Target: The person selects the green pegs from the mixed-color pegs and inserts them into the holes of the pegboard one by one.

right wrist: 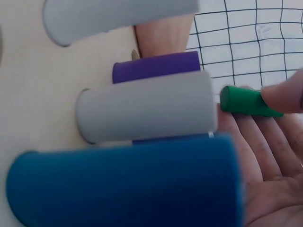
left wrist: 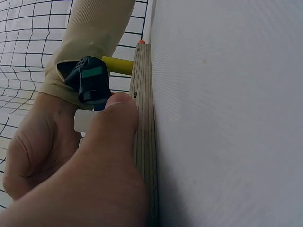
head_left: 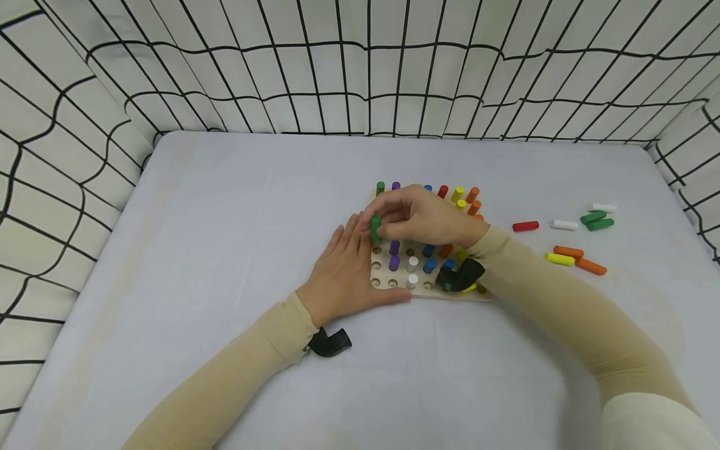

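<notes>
A light wooden pegboard (head_left: 384,274) lies on the table, with coloured pegs standing in rows of holes. My left hand (head_left: 344,276) is laid along its left side, fingers straight, and its thumb (left wrist: 113,135) stretches along the front edge. Over the left column, my right hand (head_left: 430,217) pinches a green peg (head_left: 375,229) between thumb and fingers. In the right wrist view that peg (right wrist: 241,100) is held clear of the board's surface. Purple pegs (head_left: 394,263), white pegs (right wrist: 147,109) and blue pegs (right wrist: 123,184) stand nearby. My right hand and forearm hide part of the board.
Loose pegs lie right of the board: a red peg (head_left: 525,226), white pegs (head_left: 564,225), green pegs (head_left: 600,224), orange pegs (head_left: 590,266) and a yellow peg (head_left: 559,259). Black wire grid panels (head_left: 368,94) stand around the white table (head_left: 236,206).
</notes>
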Motion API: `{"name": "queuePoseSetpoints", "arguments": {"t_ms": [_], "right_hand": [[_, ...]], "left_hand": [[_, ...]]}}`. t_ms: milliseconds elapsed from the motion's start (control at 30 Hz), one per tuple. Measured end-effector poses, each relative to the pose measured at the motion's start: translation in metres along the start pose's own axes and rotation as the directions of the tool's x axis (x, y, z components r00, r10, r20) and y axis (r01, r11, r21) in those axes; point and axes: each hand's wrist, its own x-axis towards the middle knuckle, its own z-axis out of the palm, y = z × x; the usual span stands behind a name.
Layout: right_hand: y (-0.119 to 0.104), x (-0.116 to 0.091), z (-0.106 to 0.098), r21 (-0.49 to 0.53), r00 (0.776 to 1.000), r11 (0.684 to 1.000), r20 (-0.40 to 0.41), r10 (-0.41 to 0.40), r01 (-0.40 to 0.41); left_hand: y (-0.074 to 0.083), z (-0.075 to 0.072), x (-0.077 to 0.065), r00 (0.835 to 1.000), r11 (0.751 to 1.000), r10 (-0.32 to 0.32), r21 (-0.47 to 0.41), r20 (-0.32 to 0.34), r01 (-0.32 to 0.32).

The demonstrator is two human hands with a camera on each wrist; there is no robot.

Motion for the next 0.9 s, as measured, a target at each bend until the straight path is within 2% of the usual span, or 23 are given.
{"name": "queuePoseSetpoints", "arguments": {"t_ms": [633, 900], "right_hand": [[-0.0009, -0.0011, 0.0006, -0.029, 0.989, 0.999, 0.143, 0.043, -0.039], [-0.0001, -0.0019, -0.0026, -0.055, 0.983, 0.998, 0.183, 0.035, -0.025]], "left_hand": [[-0.0016, -0.0004, 0.0007, 1.0, 1.0, 0.003, 0.004, 0.018, -0.003], [-0.0012, -0.0015, 0.0008, 1.0, 1.0, 0.005, 0.009, 0.01, -0.005]]}}
